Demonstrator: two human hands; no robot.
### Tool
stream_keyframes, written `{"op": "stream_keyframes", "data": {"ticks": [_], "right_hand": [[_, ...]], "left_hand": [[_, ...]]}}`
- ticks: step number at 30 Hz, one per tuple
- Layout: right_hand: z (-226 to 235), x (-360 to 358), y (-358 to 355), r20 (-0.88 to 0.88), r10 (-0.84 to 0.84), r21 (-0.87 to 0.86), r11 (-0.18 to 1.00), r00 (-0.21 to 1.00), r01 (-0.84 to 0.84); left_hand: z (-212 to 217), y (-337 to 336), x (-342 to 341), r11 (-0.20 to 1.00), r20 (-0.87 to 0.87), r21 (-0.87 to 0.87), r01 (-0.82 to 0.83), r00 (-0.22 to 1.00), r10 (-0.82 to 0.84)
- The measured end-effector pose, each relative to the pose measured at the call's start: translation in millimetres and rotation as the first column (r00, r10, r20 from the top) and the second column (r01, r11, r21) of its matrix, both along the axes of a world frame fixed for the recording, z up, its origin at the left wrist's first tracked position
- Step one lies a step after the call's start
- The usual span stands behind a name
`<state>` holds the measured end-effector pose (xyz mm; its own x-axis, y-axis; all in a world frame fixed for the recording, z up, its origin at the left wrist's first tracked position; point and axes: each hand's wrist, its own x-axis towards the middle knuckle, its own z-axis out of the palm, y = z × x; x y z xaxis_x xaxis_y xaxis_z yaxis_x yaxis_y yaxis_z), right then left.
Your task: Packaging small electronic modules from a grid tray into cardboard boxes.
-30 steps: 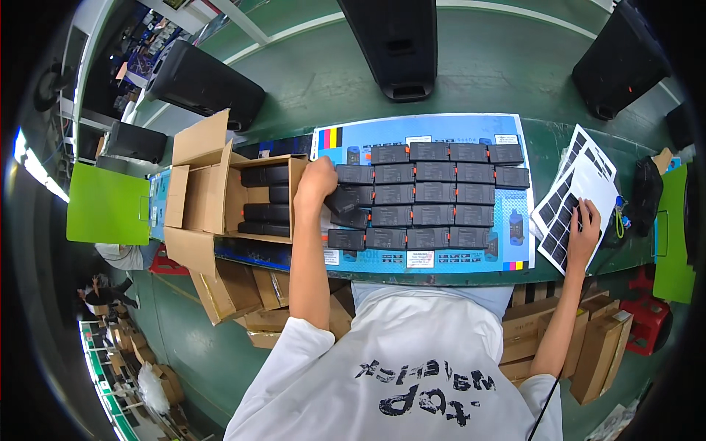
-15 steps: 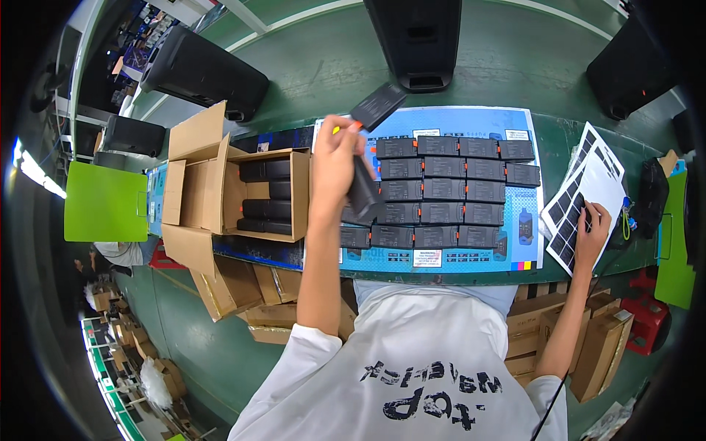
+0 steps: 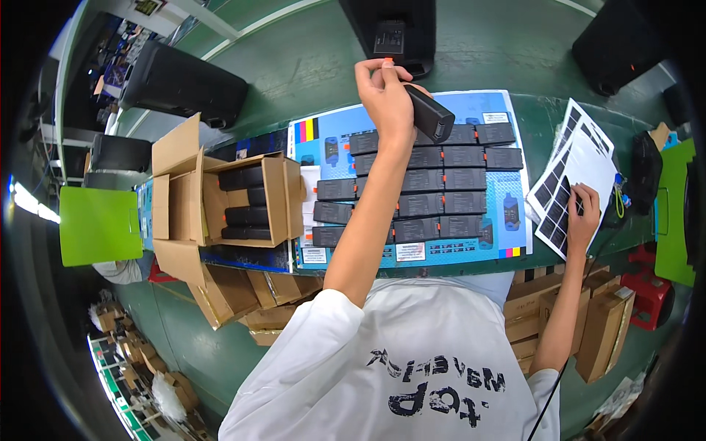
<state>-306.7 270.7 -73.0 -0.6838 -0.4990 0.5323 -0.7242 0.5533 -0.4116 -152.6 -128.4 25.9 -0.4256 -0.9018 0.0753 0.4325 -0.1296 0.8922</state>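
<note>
My left hand (image 3: 388,103) is closed on two black battery packs. One battery pack (image 3: 390,37) points away past the fingertips, an orange tab at its near end. The other battery pack (image 3: 432,116) sticks out on the right side of the hand, above the far rows. Beneath the arm, rows of similar battery packs (image 3: 465,180) lie on a blue printed sheet (image 3: 512,187), several with orange ends showing. My right hand (image 3: 583,217) rests with its fingers apart on sheets of black labels (image 3: 548,198) at the right of the table.
At the left stands an opened cardboard box (image 3: 283,195) with black packs inside. Large black speakers (image 3: 184,84) stand beyond the table. A black pouch (image 3: 641,176) and green-yellow cord lie right of the label sheets. Flattened cartons (image 3: 220,294) and a red stool (image 3: 647,298) are below.
My left hand has moved away from me and to the right, carrying the two battery packs. The view has shifted slightly. My right hand stays at the label sheets.
</note>
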Motion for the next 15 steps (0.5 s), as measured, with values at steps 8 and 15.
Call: {"op": "stream_keyframes", "data": {"ticks": [8, 15], "right_hand": [[3, 1, 1, -0.010, -0.008, -0.054, 0.998, 1.000, 0.007], [8, 2, 2, 0.051, -0.019, -0.064, 0.998, 0.999, 0.022]], "left_hand": [[13, 27, -30, 1.000, -0.054, 0.025, -0.011, 0.998, 0.012], [-5, 32, -55, 0.998, -0.123, 0.039, -0.045, 0.991, 0.050]]}}
